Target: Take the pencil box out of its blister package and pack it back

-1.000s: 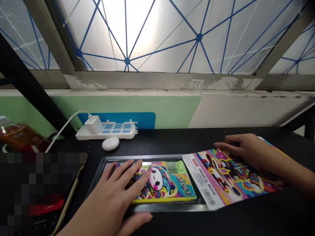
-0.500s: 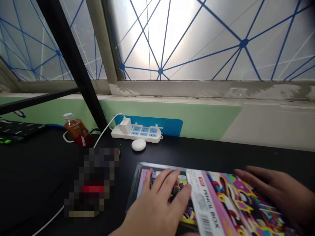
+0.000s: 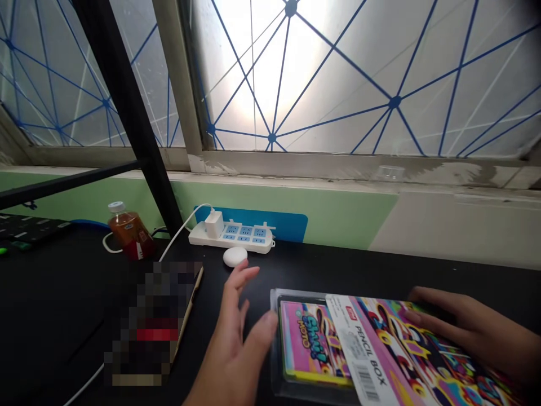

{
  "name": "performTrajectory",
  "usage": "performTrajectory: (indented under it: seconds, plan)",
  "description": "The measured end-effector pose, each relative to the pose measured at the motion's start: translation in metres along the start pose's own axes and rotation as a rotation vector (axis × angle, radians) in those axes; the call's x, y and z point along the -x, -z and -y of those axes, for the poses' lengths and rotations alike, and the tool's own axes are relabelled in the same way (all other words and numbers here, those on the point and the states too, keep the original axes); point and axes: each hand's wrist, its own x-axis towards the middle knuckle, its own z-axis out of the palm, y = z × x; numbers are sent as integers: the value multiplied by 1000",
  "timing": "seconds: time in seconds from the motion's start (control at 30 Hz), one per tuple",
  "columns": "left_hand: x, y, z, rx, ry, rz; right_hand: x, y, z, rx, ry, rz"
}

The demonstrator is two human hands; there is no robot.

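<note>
A colourful pencil box (image 3: 310, 349) lies in a clear plastic tray on the black desk (image 3: 338, 273). Its printed cardboard sleeve (image 3: 406, 355), marked "PENCIL BOX", covers the box's right part. My left hand (image 3: 236, 338) is off the box at its left edge, fingers stretched out and apart, thumb close to the tray's corner. My right hand (image 3: 460, 327) lies flat on the right end of the sleeve, fingers extended.
A white power strip (image 3: 236, 235) with a plugged charger and white cable sits at the back by the wall. A small white oval object (image 3: 235, 256) lies before it. A bottle of orange drink (image 3: 127, 232) stands left. A black diagonal post (image 3: 127, 113) rises beside it.
My left hand has lifted off the pencil box and moved left of it. The sleeve has slid further over the box. The view has swung to the left.
</note>
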Motion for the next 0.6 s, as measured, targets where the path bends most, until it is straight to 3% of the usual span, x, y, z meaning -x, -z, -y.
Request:
performTrajectory:
  seconds: [0.1,0.17,0.27,0.47,0.53,0.6]
  plan:
    - [-8,-4,1,334,393,61,0,2,-12,-34,32,43]
    - [-11,-5,2,475,502,101,0,-3,-10,15,65,33]
    - [-10,-5,2,592,515,178,0,-18,16,116,129,29]
    - [-4,-7,3,581,481,286,-14,-51,110,261,457,56]
    - [-5,-7,3,528,430,293,-20,-57,126,301,531,11]
    - [-8,-5,2,442,390,283,-23,-55,126,338,557,-93]
